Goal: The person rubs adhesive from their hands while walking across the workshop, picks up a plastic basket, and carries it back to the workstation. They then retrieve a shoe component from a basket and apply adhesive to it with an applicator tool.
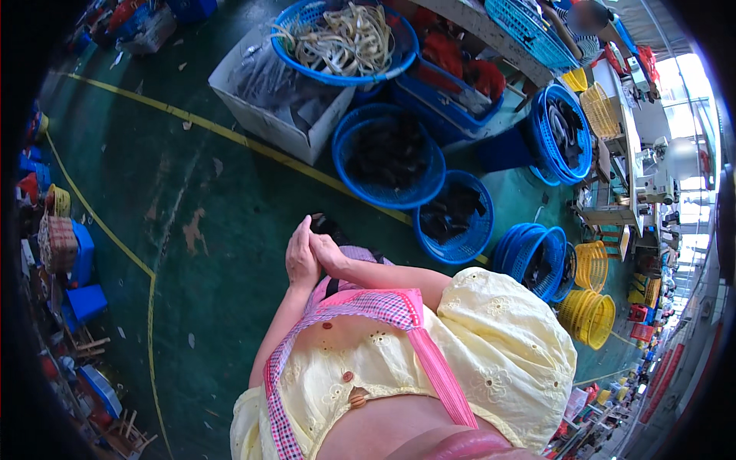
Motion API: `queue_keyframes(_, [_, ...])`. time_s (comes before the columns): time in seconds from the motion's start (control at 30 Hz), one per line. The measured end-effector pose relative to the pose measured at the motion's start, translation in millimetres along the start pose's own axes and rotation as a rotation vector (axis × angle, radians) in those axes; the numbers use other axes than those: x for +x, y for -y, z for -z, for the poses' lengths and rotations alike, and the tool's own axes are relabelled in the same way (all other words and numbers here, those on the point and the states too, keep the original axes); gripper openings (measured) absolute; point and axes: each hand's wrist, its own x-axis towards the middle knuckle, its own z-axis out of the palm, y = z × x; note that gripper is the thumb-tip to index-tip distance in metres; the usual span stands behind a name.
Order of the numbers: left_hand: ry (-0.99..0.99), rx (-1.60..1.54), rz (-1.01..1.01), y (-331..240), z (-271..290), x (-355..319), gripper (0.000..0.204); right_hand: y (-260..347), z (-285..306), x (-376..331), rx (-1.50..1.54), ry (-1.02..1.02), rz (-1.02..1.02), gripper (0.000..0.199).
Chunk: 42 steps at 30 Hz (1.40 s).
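In front of my waist, my two hands meet palm to palm. My left hand [300, 259] points upward with straight fingers held side by side. Against its palm rests my right hand [328, 254], the fingers laid flat and partly hidden. I see nothing held between them. Just below hangs my pink checked apron [368, 300], worn over a yellow top [491, 337]. Ahead and to the right, beyond my hands, stand two blue baskets of dark pieces, a larger one [345, 180] and a smaller one [479, 244].
A white box [268, 134] with grey plastic stands ahead, under a blue basket [406, 50] of pale strips. Stacked blue baskets [510, 253] and yellow baskets [586, 318] sit to the right, near a sewing machine [658, 184]. Yellow lines [199, 120] cross the green floor.
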Motion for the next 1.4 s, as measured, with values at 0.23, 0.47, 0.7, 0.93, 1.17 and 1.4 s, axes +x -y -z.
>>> queue_keyframes(0.23, [0.007,0.033,0.156,95,85,110,0.048,73,-90,150,-0.161,0.344,-0.192,0.037])
queue_keyframes(0.47, [-0.145,0.545,0.345,203,198,226,0.053,125,-270,274,-0.427,0.742,0.187,0.037])
queue_keyframes(0.7, [-0.061,0.216,0.437,333,262,346,0.06,124,-385,437,-0.655,0.521,0.244,0.037])
queue_keyframes(0.93, [-0.091,0.07,0.074,448,394,519,0.047,222,-543,590,-0.509,0.289,-0.165,0.059])
queue_keyframes(1.17, [0.099,-0.045,-0.319,519,514,668,0.043,253,-633,786,-0.246,0.06,-0.158,0.048])
queue_keyframes(1.4, [0.016,0.422,0.442,677,639,824,0.078,327,-838,904,-0.373,0.435,-0.109,0.037])
